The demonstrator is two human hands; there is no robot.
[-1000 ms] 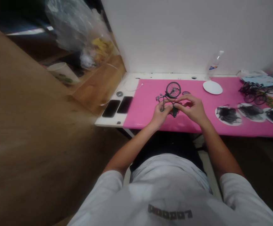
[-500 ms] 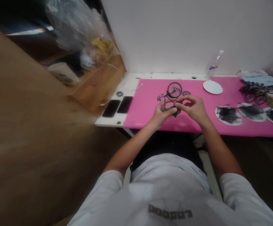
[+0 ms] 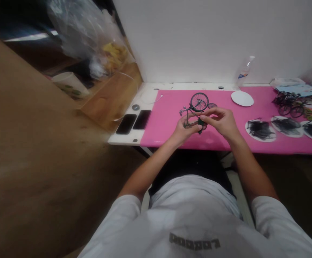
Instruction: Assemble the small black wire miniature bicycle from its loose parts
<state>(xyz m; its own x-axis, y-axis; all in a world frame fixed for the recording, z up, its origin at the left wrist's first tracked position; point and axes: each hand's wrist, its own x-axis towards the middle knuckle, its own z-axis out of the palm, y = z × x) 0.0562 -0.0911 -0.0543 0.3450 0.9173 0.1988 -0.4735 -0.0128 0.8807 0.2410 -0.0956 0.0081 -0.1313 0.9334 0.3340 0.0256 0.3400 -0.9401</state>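
Note:
A miniature bicycle [image 3: 199, 103] is held above the pink mat [image 3: 169, 122], its spoked wheel pointing away from me and its handlebar to the left. My left hand [image 3: 184, 129] is closed round the frame from the left, thumb toward the dark green part at the near end. From the right, my right hand [image 3: 220, 122] pinches at that same end with thumb and forefinger. Whether a separate small piece sits in that pinch is hidden. A small dark wheel-like ring [image 3: 212, 105] shows just beyond my right fingers.
Three white plates of black parts [image 3: 260, 129] stand to the right, below a cluster of small bicycles [image 3: 287, 104]. Behind are a bare white plate [image 3: 242, 98] and a clear bottle [image 3: 244, 73]. Two phones [image 3: 142, 119] lie at the left by a wooden box [image 3: 113, 96].
My right fingers have shifted slightly at the bicycle's near end, and more of the dark green part shows between my hands. The view has moved a little.

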